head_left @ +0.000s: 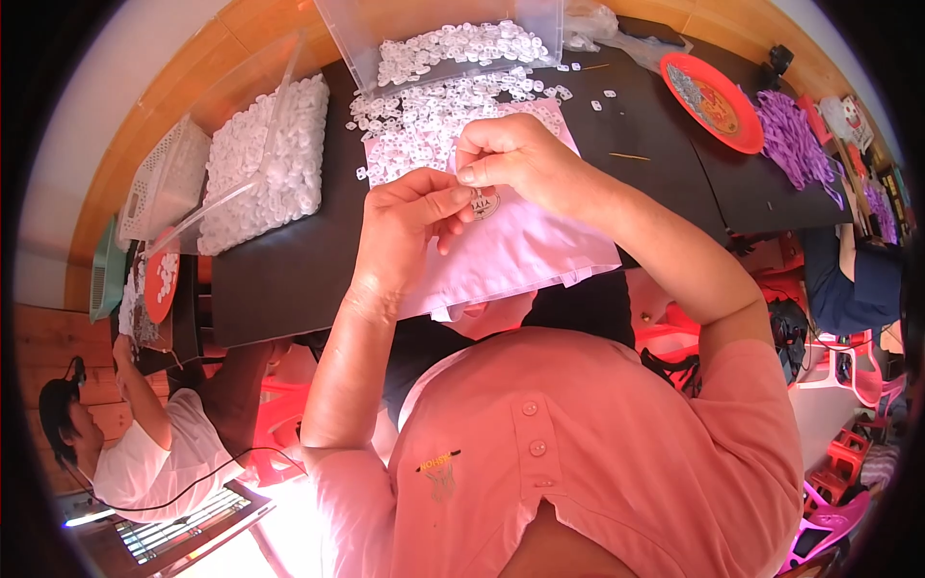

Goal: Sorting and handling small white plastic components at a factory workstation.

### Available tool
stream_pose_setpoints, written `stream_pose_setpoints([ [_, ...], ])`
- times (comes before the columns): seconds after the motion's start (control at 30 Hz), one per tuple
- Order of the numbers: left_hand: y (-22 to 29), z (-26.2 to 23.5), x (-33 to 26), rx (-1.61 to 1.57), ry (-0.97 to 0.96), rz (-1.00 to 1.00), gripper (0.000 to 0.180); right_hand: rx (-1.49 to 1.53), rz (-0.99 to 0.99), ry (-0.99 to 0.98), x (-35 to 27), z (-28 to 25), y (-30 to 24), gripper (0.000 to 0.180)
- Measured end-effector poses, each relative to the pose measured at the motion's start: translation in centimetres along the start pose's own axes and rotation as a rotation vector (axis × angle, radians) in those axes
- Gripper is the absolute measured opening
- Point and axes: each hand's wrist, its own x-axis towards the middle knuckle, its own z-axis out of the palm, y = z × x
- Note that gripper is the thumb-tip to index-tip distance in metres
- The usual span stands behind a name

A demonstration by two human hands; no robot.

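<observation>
My left hand [409, 217] and my right hand [515, 154] meet above a pink cloth [520, 255] laid over the near part of a dark table. Thumb and fingers of each are pinched together, fingertips almost touching. Whatever lies between them is too small and too covered to make out. Just beyond, a loose heap of small white plastic pieces with holes [409, 120] spreads over the tabletop and onto the cloth's far edge. A round printed mark shows on the cloth beside my fingertips.
A clear bin [349, 43] with white pieces stands behind the heap. Left is a clear box of white pieces [270, 159]. At right lie a red plate [740, 141] with silvery bits, purple strips [795, 140] and a thin stick [628, 156]. Another person [164, 453] sits far left.
</observation>
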Motion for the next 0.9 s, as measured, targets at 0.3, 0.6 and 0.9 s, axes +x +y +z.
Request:
stream_pose_setpoints([
  [0.3, -1.9, -1.5, 1.3, -0.168, 0.074, -0.01, 0.01, -0.332, -0.179, 0.305, 0.1, -6.0, 0.1, 0.012],
  [0.6, -2.9, -1.7, 1.5, -0.215, 0.075, -0.03, 0.008, -1.204, -0.242, 0.094, -2.2, -5.5, 3.0, 0.006],
  [0.9, -2.8, -1.3, 1.3, -0.216, 0.082, -0.035, 0.01, -0.881, -0.299, 0.184, -0.8, -4.4, 3.1, 0.011],
])
